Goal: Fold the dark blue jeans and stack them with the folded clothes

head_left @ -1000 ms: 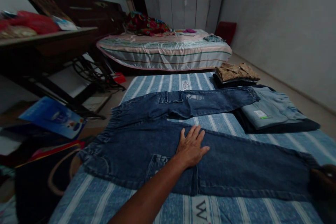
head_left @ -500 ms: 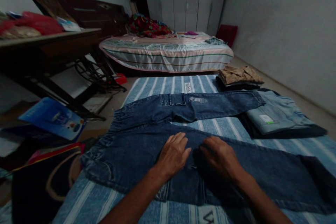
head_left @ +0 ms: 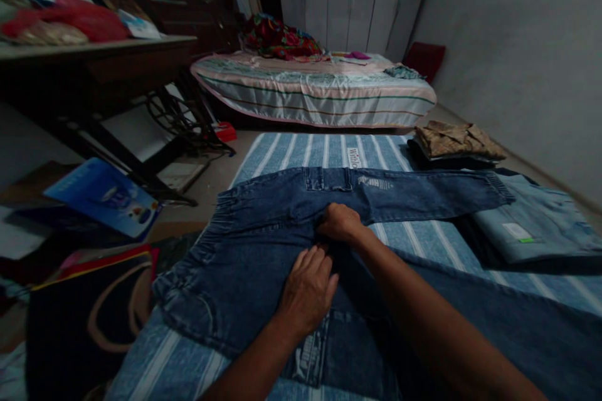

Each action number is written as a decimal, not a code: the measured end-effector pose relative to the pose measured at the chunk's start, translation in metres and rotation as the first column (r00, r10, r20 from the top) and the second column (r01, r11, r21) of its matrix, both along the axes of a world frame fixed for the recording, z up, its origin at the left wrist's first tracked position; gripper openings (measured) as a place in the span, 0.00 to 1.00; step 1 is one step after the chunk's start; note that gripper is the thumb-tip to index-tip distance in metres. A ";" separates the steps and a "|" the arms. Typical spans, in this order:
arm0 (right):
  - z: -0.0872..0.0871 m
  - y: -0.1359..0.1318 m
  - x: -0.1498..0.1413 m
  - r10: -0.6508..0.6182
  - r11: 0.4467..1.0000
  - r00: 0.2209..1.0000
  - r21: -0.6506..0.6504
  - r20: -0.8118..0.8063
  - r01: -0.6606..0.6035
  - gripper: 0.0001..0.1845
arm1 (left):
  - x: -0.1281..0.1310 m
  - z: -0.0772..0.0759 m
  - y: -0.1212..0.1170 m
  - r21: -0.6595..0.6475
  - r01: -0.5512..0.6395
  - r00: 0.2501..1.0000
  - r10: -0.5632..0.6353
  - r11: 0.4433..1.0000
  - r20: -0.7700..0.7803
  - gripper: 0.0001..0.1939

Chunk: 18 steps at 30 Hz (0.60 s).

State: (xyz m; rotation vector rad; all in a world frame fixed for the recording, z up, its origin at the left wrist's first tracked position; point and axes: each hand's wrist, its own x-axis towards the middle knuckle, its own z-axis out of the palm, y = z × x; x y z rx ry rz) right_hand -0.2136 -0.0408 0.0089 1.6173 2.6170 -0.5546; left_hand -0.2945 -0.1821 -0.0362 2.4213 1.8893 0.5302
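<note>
Dark blue denim trousers (head_left: pixel 254 263) lie spread out, elastic waist to the left and legs stretching right. My left hand (head_left: pixel 308 288) rests flat on the near leg, fingers together and stretched forward. Just beyond it, my right hand (head_left: pixel 341 222) is at the crotch, its curled fingers closed on the denim; the fingertips are hidden. A pocket with white lettering (head_left: pixel 308 354) shows on the near leg. Under the trousers is a blue-and-white striped cover (head_left: pixel 277 153).
At the right lie folded light-blue jeans (head_left: pixel 540 219) on dark cloth, and a folded brown patterned garment (head_left: pixel 458 140) on a dark pile. A blue box (head_left: pixel 106 197) stands left, below a sewing-machine table (head_left: pixel 169 44). Behind is a bed (head_left: pixel 315 97).
My right hand has moved left and away from me, from the near leg to the crotch. My left hand stays on the near leg. The view has shifted slightly.
</note>
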 end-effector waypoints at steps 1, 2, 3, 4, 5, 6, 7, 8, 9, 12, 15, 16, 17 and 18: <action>-0.001 0.002 -0.001 0.001 1.000 1.000 -0.029 0.003 -0.001 0.14 | 0.000 0.001 0.000 -0.001 -0.001 1.000 0.001 1.000 0.008 0.14; -0.001 0.004 -0.001 0.005 0.999 1.000 -0.052 0.004 -0.004 0.13 | 0.000 0.001 0.000 0.001 -0.003 1.000 0.003 1.000 0.014 0.13; -0.002 0.004 -0.001 0.008 0.998 1.000 -0.066 0.001 -0.008 0.11 | 0.000 0.001 0.000 0.004 -0.005 1.000 0.005 1.000 0.021 0.13; -0.003 0.002 -0.002 0.009 0.998 1.000 -0.070 -0.002 -0.009 0.11 | 0.000 0.001 -0.001 0.007 -0.005 1.000 0.005 1.000 0.025 0.13; -0.004 0.000 -0.002 0.008 0.998 1.000 -0.066 -0.005 -0.008 0.11 | 0.000 0.001 -0.001 0.007 -0.003 1.000 0.003 1.000 0.028 0.13; -0.005 -0.003 -0.002 0.007 0.999 1.000 -0.048 -0.009 -0.008 0.11 | 0.001 0.001 -0.001 0.004 -0.003 1.000 0.003 1.000 0.030 0.13; -0.007 -0.006 -0.001 0.011 1.000 1.000 -0.011 -0.016 -0.011 0.12 | 0.001 0.000 -0.001 -0.002 -0.005 0.999 0.005 1.000 0.032 0.12; -0.008 -0.009 -0.001 0.020 0.999 0.999 0.043 -0.031 -0.019 0.12 | 0.001 0.000 -0.001 -0.010 -0.006 0.999 0.006 1.000 0.034 0.12; -0.010 -0.010 0.000 0.032 0.994 0.998 0.104 -0.052 -0.027 0.12 | 0.001 0.000 -0.001 -0.015 -0.009 0.999 0.010 1.000 0.037 0.11; -0.017 -0.010 0.004 0.055 0.974 0.992 0.226 -0.116 -0.028 0.11 | 0.002 -0.001 -0.002 -0.016 -0.014 0.999 0.014 1.000 0.039 0.13; -0.027 -0.007 0.006 0.056 0.973 0.991 0.228 -0.120 -0.028 0.11 | 0.002 -0.001 -0.002 -0.017 -0.018 0.999 0.019 1.000 0.036 0.15; -0.030 -0.006 0.006 0.064 0.973 0.991 0.230 -0.118 -0.036 0.11 | 0.002 0.000 -0.002 -0.025 -0.020 0.999 0.021 0.999 0.034 0.16; -0.033 -0.006 0.006 0.074 0.971 0.990 0.235 -0.120 -0.044 0.11 | 0.003 0.001 -0.003 -0.038 -0.030 0.999 0.031 0.999 0.030 0.16; -0.035 -0.007 0.007 0.082 0.970 0.988 0.239 -0.127 -0.049 0.11 | 0.003 0.002 -0.003 -0.052 -0.053 0.998 0.054 0.997 0.022 0.17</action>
